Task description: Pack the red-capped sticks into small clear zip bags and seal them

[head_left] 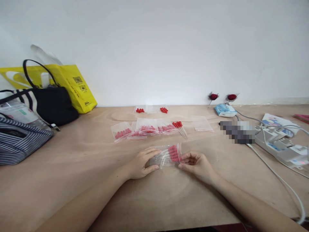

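A clear zip bag (165, 158) lies between my hands on the wooden table, with several thin, pale-stemmed pieces with red heads (175, 154) inside; they look like droppers. My left hand (143, 162) grips the bag's left end between thumb and fingers. At the right end, my right hand (195, 164) pinches the bag by its red-lined zip edge, fingers curled. Beyond the hands is a row of filled zip bags (147, 127) with red-headed pieces in them. Several loose red-headed pieces (180, 127) lie at that row's right end.
A flat zip bag (202, 123) lies to the right. Small red pieces (164, 110) sit near the wall. Bags, including a yellow one (79, 87), stand at left. At right are a tissue pack (225, 110), power strips (285, 148), cables and two red roses (213, 96).
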Available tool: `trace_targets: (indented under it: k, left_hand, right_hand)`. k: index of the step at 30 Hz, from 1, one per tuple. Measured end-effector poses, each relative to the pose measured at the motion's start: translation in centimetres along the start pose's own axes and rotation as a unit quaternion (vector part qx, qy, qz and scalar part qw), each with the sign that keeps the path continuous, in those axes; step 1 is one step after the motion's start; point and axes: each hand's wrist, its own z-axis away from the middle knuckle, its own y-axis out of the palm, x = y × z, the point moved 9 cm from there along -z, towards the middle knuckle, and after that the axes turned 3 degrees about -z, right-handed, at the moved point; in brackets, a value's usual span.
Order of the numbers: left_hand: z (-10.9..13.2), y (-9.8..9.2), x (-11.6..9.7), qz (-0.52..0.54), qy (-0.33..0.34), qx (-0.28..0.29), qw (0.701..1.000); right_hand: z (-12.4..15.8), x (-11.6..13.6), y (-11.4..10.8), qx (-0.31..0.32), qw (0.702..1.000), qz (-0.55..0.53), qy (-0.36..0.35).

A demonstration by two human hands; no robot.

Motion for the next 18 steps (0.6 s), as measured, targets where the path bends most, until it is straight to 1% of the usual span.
trace_targets:
  k: [5, 7, 10, 12, 16, 18]
  left_hand:
    - [0.0, -0.1, 0.1, 0.005, -0.002, -0.006, 1.000]
    - [0.0, 0.0, 0.1, 0.003, -0.001, -0.006, 1.000]
    - [0.0, 0.1, 0.3, -0.005, -0.006, -0.001, 1.000]
    - [0.1, 0.0, 0.5, -0.009, -0.011, 0.007, 1.000]
    - [0.3, -0.2, 0.8, -0.004, -0.001, 0.031, 1.000]
    - [0.4, -0.2, 1.0, 0.002, 0.002, 0.040, 0.999]
  right_hand:
    - [-0.1, 0.5, -1.0, -0.030, 0.996, 0.075, -0.048]
    - [-0.1, 0.4, -1.4, -0.040, 0.994, 0.090, -0.044]
    - [-0.1, -0.1, -1.4, -0.038, 0.996, 0.076, -0.012]
    - [0.0, -0.2, -1.1, -0.013, 0.998, 0.067, 0.001]
    - [0.1, 0.1, 0.0, 0.076, 0.995, 0.066, 0.012]
    - [0.0, 0.2, 0.2, 0.109, 0.992, 0.068, 0.018]
